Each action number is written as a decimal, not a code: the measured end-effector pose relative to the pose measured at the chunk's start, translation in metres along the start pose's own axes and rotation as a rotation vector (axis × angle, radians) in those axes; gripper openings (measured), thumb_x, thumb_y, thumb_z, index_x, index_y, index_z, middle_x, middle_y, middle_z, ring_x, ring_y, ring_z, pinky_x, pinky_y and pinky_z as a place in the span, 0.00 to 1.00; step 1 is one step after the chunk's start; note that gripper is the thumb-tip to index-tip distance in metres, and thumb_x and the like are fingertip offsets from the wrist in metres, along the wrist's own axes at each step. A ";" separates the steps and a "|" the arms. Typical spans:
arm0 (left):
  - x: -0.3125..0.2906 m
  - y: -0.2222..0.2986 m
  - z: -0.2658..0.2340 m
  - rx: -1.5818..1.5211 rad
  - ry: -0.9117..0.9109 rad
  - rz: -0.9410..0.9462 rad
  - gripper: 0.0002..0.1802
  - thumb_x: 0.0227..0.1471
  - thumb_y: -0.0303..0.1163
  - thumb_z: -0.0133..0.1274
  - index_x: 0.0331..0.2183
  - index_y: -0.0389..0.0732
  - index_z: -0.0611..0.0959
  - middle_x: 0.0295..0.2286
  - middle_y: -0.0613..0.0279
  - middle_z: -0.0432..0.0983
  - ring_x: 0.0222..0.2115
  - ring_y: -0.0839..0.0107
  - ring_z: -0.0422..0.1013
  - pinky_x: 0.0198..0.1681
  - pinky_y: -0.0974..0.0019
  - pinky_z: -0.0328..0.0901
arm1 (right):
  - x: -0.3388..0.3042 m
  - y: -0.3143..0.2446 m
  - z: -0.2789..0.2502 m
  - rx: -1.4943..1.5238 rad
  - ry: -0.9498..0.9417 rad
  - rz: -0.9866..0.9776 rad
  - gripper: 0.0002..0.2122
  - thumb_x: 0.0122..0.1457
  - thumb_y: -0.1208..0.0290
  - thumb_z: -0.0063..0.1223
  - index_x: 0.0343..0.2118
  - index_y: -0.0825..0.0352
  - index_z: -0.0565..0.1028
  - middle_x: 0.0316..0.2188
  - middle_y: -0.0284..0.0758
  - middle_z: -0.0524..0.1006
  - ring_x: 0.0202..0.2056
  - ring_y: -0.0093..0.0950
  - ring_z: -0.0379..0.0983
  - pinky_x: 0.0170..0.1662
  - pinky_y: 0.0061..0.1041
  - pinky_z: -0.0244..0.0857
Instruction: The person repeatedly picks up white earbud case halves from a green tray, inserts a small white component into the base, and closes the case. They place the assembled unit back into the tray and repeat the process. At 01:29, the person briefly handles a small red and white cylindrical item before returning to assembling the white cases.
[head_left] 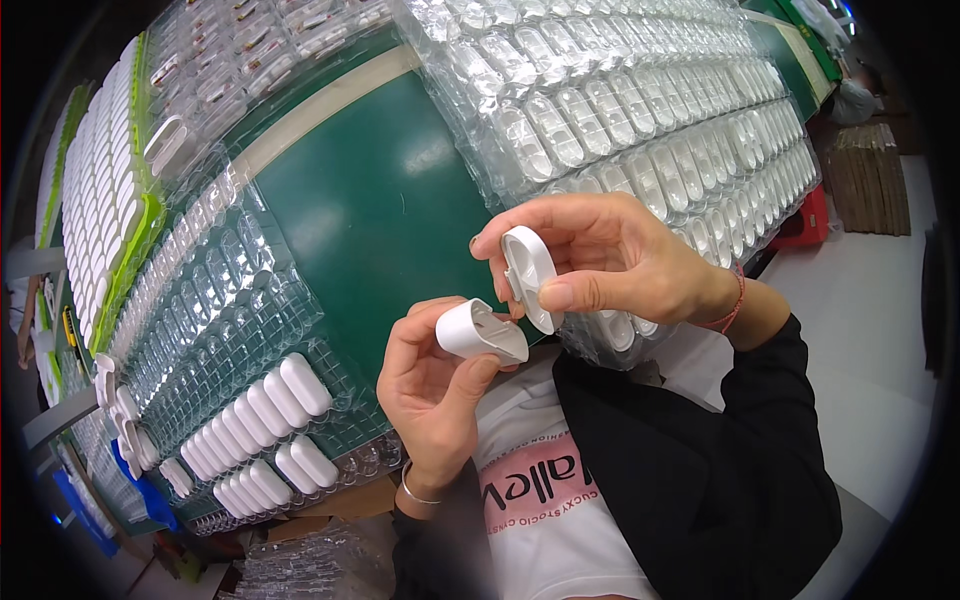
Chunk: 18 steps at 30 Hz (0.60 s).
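My left hand [432, 395] grips a small white plastic case shell [462, 328] between thumb and fingers, its hollow end turned right. Just above and to the right, my right hand [625, 262] pinches a white oval earbud-case part [533, 272] by its edge, its recessed inner side showing. The two parts are close to each other, and I cannot tell whether they touch. To the right, clear plastic trays [600, 110] hold rows of similar white oval parts. At the lower left, closed white cases [262, 405] lie in rows in another clear tray.
A green mat [375, 190] covers the table between the trays. At the left stands a yellow-green-edged tray of white parts [100, 200]. Several loose white pieces [125, 420] lie at the left edge. Stacked cardboard [868, 180] and a red bin [808, 220] are at the right.
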<state>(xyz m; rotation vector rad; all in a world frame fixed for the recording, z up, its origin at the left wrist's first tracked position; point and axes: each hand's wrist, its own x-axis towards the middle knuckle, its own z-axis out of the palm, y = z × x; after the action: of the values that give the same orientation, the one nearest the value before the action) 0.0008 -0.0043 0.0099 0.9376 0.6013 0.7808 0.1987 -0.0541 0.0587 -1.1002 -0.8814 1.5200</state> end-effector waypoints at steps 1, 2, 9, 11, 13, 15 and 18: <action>0.000 0.000 0.000 -0.001 0.001 0.001 0.24 0.50 0.31 0.60 0.46 0.31 0.70 0.38 0.55 0.73 0.38 0.67 0.75 0.30 0.68 0.73 | 0.000 0.001 -0.001 0.002 -0.004 -0.004 0.19 0.59 0.76 0.55 0.53 0.72 0.68 0.38 0.32 0.73 0.39 0.19 0.71 0.43 0.20 0.67; 0.000 0.000 0.000 -0.002 0.004 -0.003 0.25 0.50 0.31 0.60 0.46 0.31 0.70 0.38 0.54 0.73 0.38 0.67 0.75 0.30 0.68 0.73 | 0.000 0.002 -0.001 0.004 -0.008 -0.008 0.19 0.59 0.76 0.55 0.53 0.72 0.68 0.37 0.32 0.73 0.39 0.19 0.71 0.42 0.20 0.67; 0.001 0.000 0.000 0.008 -0.002 -0.019 0.25 0.51 0.32 0.60 0.47 0.31 0.69 0.37 0.53 0.75 0.37 0.67 0.75 0.31 0.69 0.72 | 0.001 0.003 -0.001 -0.007 -0.013 -0.033 0.19 0.58 0.76 0.55 0.52 0.72 0.69 0.37 0.32 0.73 0.39 0.18 0.70 0.41 0.19 0.67; 0.002 0.001 -0.002 -0.035 -0.033 -0.043 0.24 0.51 0.29 0.59 0.46 0.31 0.70 0.39 0.53 0.73 0.39 0.66 0.74 0.34 0.67 0.73 | 0.000 0.004 -0.001 -0.005 -0.006 -0.042 0.19 0.58 0.77 0.56 0.52 0.73 0.69 0.37 0.32 0.73 0.39 0.18 0.70 0.40 0.19 0.67; 0.002 0.003 -0.007 -0.115 -0.079 -0.089 0.21 0.50 0.21 0.57 0.46 0.30 0.70 0.43 0.54 0.68 0.42 0.65 0.72 0.40 0.63 0.76 | 0.000 0.003 -0.002 -0.007 -0.008 -0.036 0.19 0.57 0.77 0.56 0.52 0.73 0.69 0.38 0.32 0.73 0.39 0.18 0.70 0.40 0.19 0.68; 0.002 0.005 -0.005 -0.113 -0.048 -0.071 0.21 0.51 0.21 0.56 0.47 0.31 0.70 0.43 0.54 0.69 0.42 0.65 0.72 0.40 0.64 0.75 | 0.001 0.002 -0.001 -0.002 -0.007 -0.026 0.19 0.57 0.77 0.56 0.52 0.73 0.69 0.38 0.32 0.74 0.39 0.18 0.70 0.40 0.19 0.68; 0.001 0.005 0.001 -0.093 0.008 0.009 0.19 0.52 0.20 0.54 0.47 0.33 0.71 0.44 0.51 0.68 0.41 0.66 0.72 0.39 0.65 0.75 | 0.001 0.000 0.001 0.007 -0.003 0.001 0.18 0.58 0.76 0.55 0.51 0.73 0.69 0.39 0.34 0.74 0.38 0.19 0.71 0.39 0.19 0.68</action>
<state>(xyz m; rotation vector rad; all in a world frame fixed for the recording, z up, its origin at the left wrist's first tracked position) 0.0001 -0.0020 0.0147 0.8526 0.5641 0.8141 0.1976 -0.0529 0.0584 -1.0942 -0.8768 1.5247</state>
